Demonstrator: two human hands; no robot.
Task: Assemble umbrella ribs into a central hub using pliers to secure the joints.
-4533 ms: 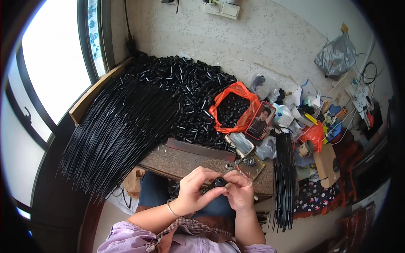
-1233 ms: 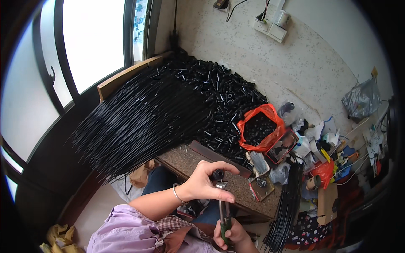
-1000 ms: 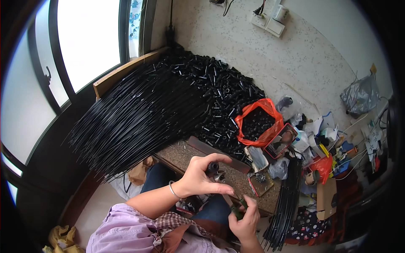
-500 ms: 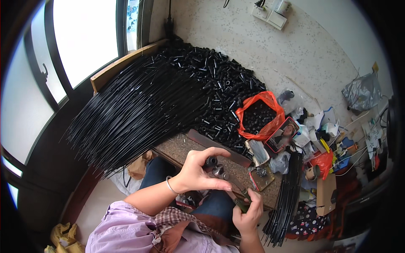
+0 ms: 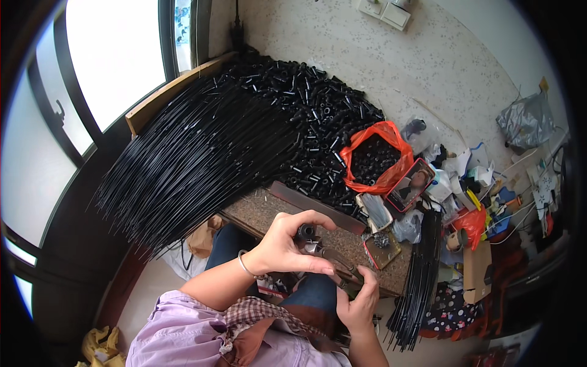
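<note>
I saw the left hand (image 5: 282, 249) grip a black tube (image 5: 305, 232); at its four o'clock, the right hand (image 5: 357, 306) held pliers (image 5: 337, 257).

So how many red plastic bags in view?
2: an open red bag holding small black parts, left of the phone; a crumpled red bag farther right, by the cardboard box. Others may be hidden.

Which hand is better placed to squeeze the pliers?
Right, I'd judge: the right hand holds the pliers at the handle end, while the left hand curls around the black part.
</note>
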